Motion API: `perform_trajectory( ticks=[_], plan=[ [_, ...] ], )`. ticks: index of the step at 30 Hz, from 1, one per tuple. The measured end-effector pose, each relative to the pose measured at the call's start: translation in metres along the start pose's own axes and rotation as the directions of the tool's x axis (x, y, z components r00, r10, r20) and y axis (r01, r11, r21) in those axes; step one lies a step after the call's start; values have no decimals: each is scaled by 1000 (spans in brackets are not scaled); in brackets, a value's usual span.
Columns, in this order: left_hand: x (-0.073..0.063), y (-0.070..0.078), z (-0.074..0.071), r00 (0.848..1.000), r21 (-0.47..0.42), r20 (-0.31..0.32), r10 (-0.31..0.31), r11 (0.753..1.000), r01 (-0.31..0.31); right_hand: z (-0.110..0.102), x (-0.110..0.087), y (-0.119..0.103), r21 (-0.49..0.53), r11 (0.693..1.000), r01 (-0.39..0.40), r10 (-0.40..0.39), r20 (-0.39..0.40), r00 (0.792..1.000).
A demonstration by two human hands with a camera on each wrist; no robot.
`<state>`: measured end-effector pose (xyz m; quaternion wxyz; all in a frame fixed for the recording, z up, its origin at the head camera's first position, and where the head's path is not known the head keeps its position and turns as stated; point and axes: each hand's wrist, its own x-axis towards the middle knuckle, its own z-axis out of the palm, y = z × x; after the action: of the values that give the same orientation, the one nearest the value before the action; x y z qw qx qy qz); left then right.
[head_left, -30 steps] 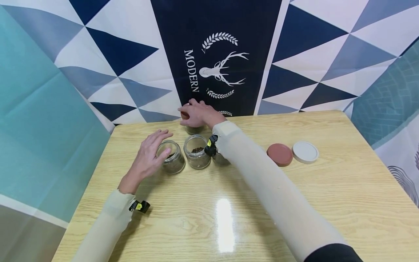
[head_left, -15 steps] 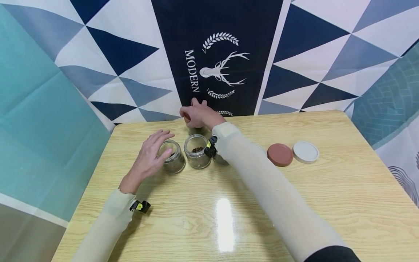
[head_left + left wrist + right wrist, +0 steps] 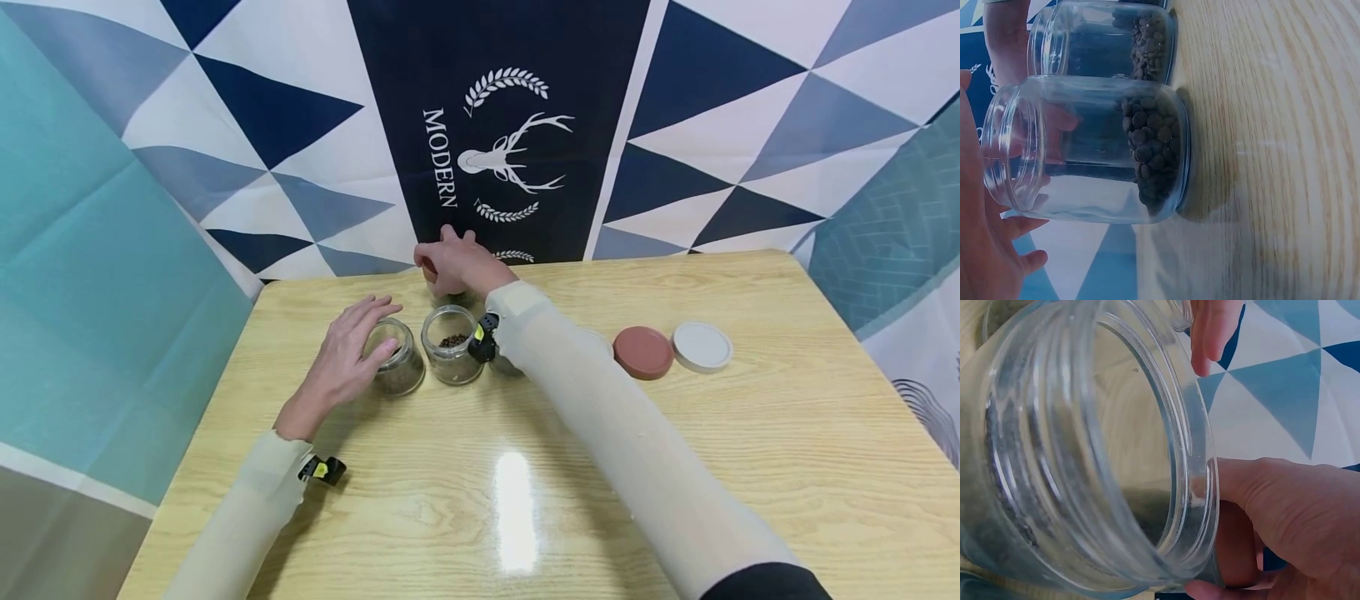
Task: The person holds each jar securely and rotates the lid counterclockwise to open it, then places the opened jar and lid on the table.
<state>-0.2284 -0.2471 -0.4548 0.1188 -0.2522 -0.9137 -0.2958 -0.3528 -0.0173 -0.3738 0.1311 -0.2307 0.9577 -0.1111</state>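
Note:
At the back of the table, my right hand [image 3: 459,265] grips a reddish-brown lid [image 3: 1235,544], thumb and fingers round its edge. Below that lid stands a glass jar [image 3: 448,300], mostly hidden by the hand. My left hand [image 3: 347,354] is held with relaxed fingers around the mouth of the left open jar [image 3: 401,377]; whether it touches the glass I cannot tell. Dark brown round pellets [image 3: 1150,144] cover that jar's bottom. Beside it stands a middle open jar [image 3: 453,363], also holding dark bits. My right forearm partly covers a third front jar [image 3: 506,365].
Right of the forearm lie a red lid [image 3: 643,352] and a white lid [image 3: 702,347]. Another pale lid [image 3: 598,340] peeks out from behind the sleeve. A patterned cloth backdrop [image 3: 300,200] rises at the table's back edge.
My right hand has shifted slightly right and turned a little on the lid, mostly in the first half second. The pale lid's edge now shows past the sleeve. My left hand stays nearly still.

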Motion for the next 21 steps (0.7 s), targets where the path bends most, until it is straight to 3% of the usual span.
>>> perform_trajectory(
  ticks=[13,21],
  plan=[
    [4,2,-1,1000,-3,4,4,1000,-4,-11,1,0,2,1000,-15,15,50,999],
    [1,1,0,1000,-7,5,3,1000,-3,-10,-3,1,40,999,-17,16,26,1000]
  ],
)
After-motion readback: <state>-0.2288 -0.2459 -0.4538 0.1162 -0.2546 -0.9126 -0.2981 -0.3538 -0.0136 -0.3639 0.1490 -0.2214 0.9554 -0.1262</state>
